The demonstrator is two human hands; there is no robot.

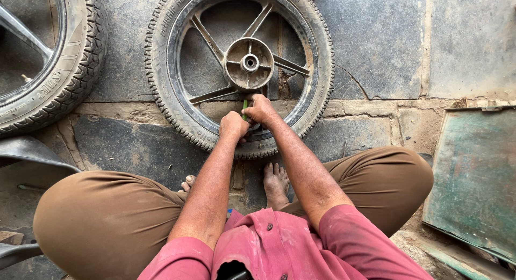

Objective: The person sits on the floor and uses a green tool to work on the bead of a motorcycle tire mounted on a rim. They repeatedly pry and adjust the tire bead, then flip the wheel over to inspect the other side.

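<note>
While a second tyre (59, 59) lies at left, the left hand (234, 125) and right hand (260, 109) clench what seems a green tool (245, 107) at the wheel (242, 65) rim; slipping could pinch fingers.

Black knobbly-treaded tyre (177, 113), grey spoked rim (249, 63), green tool (245, 106) (small), brown trousers (107, 215), pink shirt (279, 248).
</note>
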